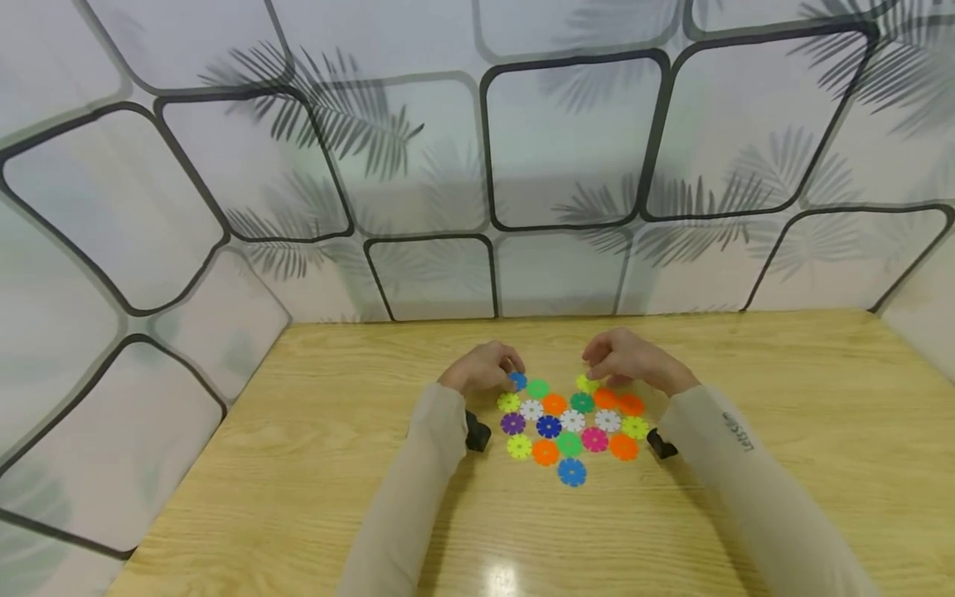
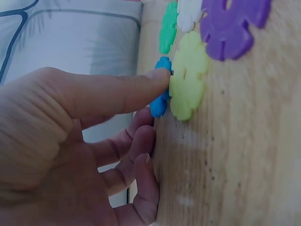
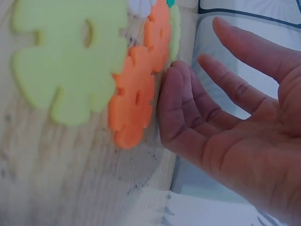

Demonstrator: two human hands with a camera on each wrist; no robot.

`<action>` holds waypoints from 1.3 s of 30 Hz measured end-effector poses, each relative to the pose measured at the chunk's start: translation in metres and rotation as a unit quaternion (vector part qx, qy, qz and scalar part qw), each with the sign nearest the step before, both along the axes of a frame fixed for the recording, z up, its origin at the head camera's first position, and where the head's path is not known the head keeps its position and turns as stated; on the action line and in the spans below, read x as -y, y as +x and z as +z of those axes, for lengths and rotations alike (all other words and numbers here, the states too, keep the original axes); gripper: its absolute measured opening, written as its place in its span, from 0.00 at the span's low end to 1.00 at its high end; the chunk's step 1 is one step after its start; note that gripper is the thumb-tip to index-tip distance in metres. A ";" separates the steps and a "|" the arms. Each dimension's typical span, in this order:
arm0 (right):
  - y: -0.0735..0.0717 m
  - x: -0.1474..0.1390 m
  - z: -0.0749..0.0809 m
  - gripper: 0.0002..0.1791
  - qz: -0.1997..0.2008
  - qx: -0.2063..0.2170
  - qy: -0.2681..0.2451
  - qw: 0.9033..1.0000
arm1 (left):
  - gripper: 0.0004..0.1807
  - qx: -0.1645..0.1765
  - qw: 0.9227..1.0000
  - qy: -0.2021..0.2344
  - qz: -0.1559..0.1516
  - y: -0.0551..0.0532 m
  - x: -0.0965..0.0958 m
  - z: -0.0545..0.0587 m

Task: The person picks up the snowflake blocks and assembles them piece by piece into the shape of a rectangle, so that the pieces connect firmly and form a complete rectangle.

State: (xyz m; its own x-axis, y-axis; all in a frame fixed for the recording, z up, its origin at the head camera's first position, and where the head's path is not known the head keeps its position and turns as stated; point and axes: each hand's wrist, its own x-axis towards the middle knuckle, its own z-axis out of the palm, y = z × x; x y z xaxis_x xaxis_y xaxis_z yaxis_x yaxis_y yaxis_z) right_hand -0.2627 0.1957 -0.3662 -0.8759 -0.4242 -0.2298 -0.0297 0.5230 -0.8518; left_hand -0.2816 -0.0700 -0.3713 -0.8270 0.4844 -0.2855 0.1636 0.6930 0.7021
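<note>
Many notched plastic snowflake discs of several colours lie flat on the table in a joined-looking cluster. My left hand [image 1: 488,367] is at its far left corner, pinching a blue snowflake disc [image 2: 162,104] between thumb and forefinger. The thumb lies over the disc's edge; the other fingertips rest on the tabletop. Next to it are a yellow disc [image 2: 188,77] and a light green disc [image 1: 538,388]. Across the cluster, my right hand [image 1: 634,362] holds nothing, thumb and forefinger spread apart. Its lower fingers bend down beside an orange disc [image 3: 134,99] and a yellow disc [image 1: 587,384].
The cluster lies on a wood-grain table [image 1: 298,464]. Its nearest piece is a blue disc [image 1: 572,473]. Behind the table rises a patterned wall covering [image 1: 567,149] with leaf shapes. Dark wrist cameras [image 1: 477,433] hang under both sleeves.
</note>
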 end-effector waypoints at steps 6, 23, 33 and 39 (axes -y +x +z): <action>-0.001 -0.002 0.001 0.21 0.001 -0.012 0.009 1.000 | 0.09 -0.004 0.999 0.024 0.022 0.002 -0.003 -0.001; -0.006 0.007 -0.001 0.20 0.021 -0.046 0.044 0.998 | 0.06 -0.092 0.991 0.095 0.020 0.017 0.022 0.005; -0.005 0.015 -0.004 0.17 0.034 -0.075 0.088 0.993 | 0.08 -0.079 0.988 0.134 -0.024 0.031 0.025 0.015; -0.001 0.023 -0.003 0.15 0.045 -0.110 0.143 0.983 | 0.07 -0.063 0.987 0.146 -0.025 0.040 0.029 0.019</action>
State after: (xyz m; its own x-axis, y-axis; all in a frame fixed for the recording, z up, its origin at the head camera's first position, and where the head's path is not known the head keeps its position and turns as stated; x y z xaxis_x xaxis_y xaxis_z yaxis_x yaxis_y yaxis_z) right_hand -0.2633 0.1722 -0.3695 -0.8799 -0.4470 -0.1611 -0.2528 0.7275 -0.6379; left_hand -0.2417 -0.0994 -0.3525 -0.8203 0.5714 -0.0248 0.2906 0.4537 0.8424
